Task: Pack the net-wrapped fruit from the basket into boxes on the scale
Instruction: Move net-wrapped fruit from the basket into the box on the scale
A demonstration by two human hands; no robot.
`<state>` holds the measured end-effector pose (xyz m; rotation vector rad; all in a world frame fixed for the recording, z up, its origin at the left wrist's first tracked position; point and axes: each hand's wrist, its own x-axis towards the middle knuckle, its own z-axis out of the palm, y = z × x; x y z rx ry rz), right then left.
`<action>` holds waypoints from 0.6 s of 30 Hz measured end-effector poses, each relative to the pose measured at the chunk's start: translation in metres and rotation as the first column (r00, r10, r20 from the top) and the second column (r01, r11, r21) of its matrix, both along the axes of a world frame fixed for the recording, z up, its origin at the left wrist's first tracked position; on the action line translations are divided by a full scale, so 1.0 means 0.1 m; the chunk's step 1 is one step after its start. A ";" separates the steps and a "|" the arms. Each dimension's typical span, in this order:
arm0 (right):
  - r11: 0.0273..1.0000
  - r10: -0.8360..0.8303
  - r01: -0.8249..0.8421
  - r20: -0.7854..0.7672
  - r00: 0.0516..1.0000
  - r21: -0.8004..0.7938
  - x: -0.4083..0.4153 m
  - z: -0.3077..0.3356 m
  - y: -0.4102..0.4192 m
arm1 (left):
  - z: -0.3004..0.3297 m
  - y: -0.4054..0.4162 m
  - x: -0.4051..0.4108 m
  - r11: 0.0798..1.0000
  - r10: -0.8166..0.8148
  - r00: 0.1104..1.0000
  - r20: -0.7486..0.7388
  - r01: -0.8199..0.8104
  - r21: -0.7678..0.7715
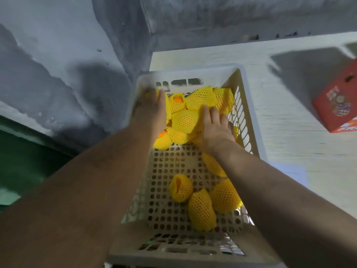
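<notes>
Both my hands are deep in the perforated beige plastic basket (249,117). My left hand (152,111) lies flat with fingers straight on the yellow foam-net-wrapped fruit (185,120), my right hand (214,128) spread beside it, gathering pieces. The red cardboard box (336,105) waits far right of my fingers.

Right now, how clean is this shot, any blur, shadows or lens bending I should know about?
Head view: the far rim of the basket and the red box are smeared by motion blur; a dark shadow lies on the white table left of the box; the wide-angle lens bows the table edge; the netted fruit near the camera is fairly sharp and brightly lit.
</notes>
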<state>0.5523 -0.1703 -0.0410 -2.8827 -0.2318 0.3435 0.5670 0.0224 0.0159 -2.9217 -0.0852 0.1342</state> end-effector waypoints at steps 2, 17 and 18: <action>0.999 -0.019 0.021 0.065 0.998 -0.038 -0.01 -0.02 0.00 | -0.02 -0.03 -0.01 1.000 -0.006 0.999 0.041 0.006 -0.011; 0.993 0.001 0.012 0.107 0.994 -0.118 0.45 0.28 -0.12 | 0.14 0.03 0.22 0.998 0.049 0.995 -0.083 -0.053 -0.041; 0.990 -0.001 0.011 0.070 0.998 -0.143 0.55 0.31 -0.13 | 0.14 0.03 0.21 0.997 0.036 0.997 -0.073 -0.041 -0.066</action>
